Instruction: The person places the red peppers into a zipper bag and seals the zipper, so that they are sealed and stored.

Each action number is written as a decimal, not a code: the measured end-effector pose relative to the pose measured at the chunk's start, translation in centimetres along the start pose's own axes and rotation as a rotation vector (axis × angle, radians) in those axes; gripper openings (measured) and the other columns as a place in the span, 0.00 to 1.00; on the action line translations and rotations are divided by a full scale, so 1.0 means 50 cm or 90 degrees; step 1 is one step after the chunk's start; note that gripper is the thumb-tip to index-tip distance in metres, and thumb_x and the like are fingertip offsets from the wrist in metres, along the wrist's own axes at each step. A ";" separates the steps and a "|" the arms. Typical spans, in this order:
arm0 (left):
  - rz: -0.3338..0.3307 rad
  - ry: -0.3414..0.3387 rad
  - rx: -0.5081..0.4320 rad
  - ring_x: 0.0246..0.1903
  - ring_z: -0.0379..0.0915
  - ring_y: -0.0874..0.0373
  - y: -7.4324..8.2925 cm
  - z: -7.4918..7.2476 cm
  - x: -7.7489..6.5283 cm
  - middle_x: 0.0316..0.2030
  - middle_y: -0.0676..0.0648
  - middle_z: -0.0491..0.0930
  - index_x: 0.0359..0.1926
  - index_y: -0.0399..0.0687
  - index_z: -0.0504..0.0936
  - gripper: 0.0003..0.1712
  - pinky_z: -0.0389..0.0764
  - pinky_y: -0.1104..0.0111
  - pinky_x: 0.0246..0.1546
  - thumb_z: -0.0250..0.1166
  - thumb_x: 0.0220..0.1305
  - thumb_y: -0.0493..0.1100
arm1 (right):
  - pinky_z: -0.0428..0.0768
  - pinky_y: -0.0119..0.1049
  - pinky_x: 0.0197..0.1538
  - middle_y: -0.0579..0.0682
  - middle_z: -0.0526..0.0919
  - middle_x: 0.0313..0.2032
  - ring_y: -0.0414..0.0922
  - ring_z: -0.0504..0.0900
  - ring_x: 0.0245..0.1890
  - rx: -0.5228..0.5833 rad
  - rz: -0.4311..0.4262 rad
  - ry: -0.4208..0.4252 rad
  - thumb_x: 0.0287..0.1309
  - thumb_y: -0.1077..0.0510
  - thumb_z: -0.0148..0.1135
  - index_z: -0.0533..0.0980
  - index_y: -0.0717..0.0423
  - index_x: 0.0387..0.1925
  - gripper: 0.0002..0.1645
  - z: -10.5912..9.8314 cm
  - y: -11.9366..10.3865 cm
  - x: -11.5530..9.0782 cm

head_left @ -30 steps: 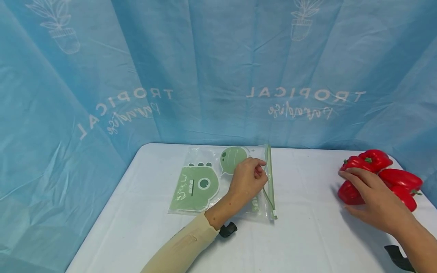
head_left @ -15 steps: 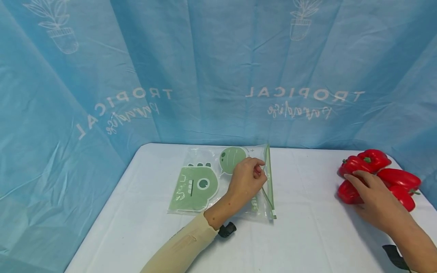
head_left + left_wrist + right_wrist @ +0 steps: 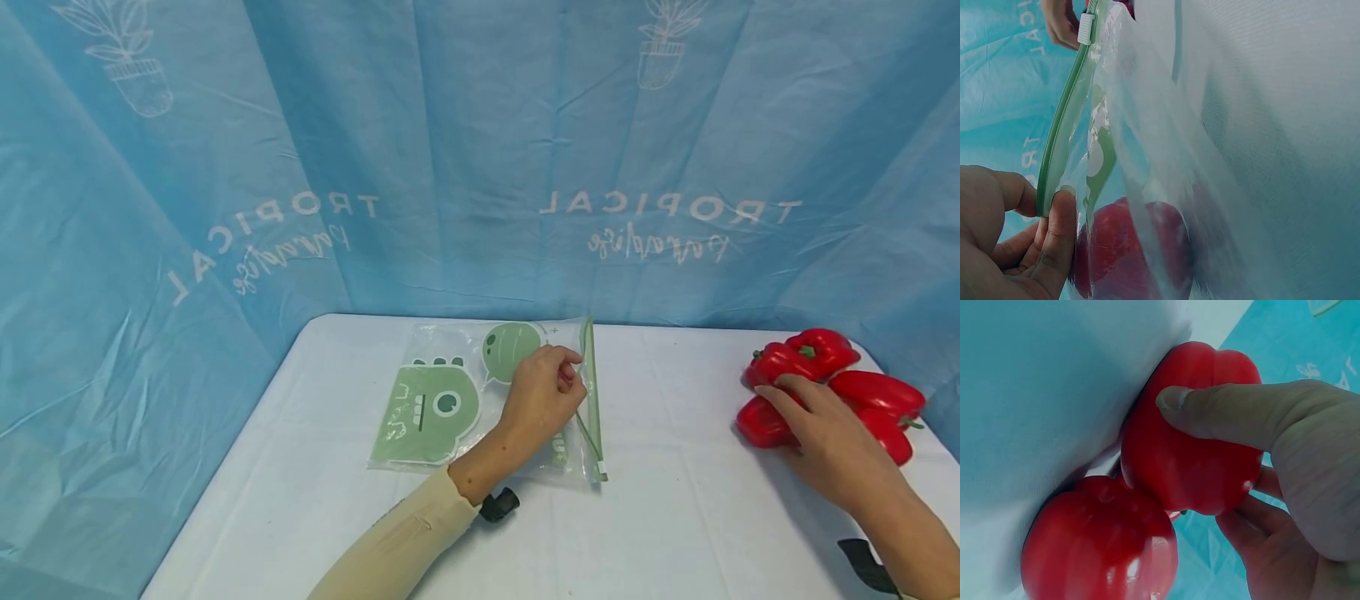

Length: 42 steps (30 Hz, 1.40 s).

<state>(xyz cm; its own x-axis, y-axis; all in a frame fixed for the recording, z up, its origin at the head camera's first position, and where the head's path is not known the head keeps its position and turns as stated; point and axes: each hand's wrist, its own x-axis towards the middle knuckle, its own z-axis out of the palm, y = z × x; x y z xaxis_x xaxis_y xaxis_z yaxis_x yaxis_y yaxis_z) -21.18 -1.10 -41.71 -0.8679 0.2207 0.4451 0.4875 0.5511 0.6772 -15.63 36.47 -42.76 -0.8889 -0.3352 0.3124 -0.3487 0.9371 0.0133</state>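
Note:
A clear zip bag (image 3: 427, 417) with green cartoon prints lies on the white table. My left hand (image 3: 543, 387) pinches its green zip edge (image 3: 1063, 131) between thumb and fingers, with the white slider (image 3: 1085, 29) farther along. A red bell pepper (image 3: 1129, 250) shows through the plastic beside that hand; the head view hides it. At the right my right hand (image 3: 832, 446) grips a red bell pepper (image 3: 1200, 456), its thumb (image 3: 1210, 409) on the side facing the camera. Another red bell pepper (image 3: 1100, 544) is close beside it.
Several more red bell peppers (image 3: 877, 393) are clustered behind and right of the right hand, near the table's far right corner. A blue printed curtain (image 3: 480, 167) hangs behind the white table (image 3: 675, 517). Black camera mounts (image 3: 500, 505) sit at the wrists.
My right hand has closed round the nearest pepper, its fingers shifting slightly. That pepper has moved a little to the left. My left hand and the bag have stayed in place.

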 end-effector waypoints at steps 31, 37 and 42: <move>-0.017 -0.012 -0.006 0.29 0.76 0.69 0.003 0.000 -0.001 0.31 0.53 0.77 0.48 0.40 0.87 0.12 0.79 0.82 0.34 0.68 0.63 0.33 | 0.86 0.68 0.36 0.63 0.72 0.61 0.67 0.71 0.59 0.157 -0.008 0.055 0.06 0.57 0.97 0.72 0.56 0.68 0.74 -0.018 -0.064 0.030; -0.015 -0.011 -0.008 0.29 0.76 0.70 0.004 0.000 0.000 0.31 0.52 0.78 0.47 0.39 0.87 0.12 0.79 0.82 0.34 0.68 0.63 0.33 | 0.87 0.65 0.36 0.63 0.74 0.60 0.65 0.74 0.58 0.182 -0.018 0.060 0.12 0.57 0.97 0.73 0.56 0.69 0.71 -0.017 -0.099 0.052; -0.018 -0.016 -0.010 0.29 0.76 0.69 0.005 0.000 -0.002 0.32 0.52 0.78 0.48 0.39 0.87 0.12 0.79 0.82 0.33 0.68 0.63 0.33 | 0.89 0.62 0.38 0.61 0.75 0.61 0.63 0.75 0.58 0.199 -0.021 0.037 0.17 0.55 0.96 0.73 0.56 0.69 0.68 -0.011 -0.125 0.070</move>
<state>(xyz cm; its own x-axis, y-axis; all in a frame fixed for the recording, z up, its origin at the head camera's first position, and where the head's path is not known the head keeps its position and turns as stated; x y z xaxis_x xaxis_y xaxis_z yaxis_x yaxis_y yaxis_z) -20.99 -1.00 -41.58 -0.8834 0.2249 0.4112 0.4639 0.5445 0.6988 -16.41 29.48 -41.23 -0.8600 -0.3505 0.3710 -0.4598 0.8476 -0.2651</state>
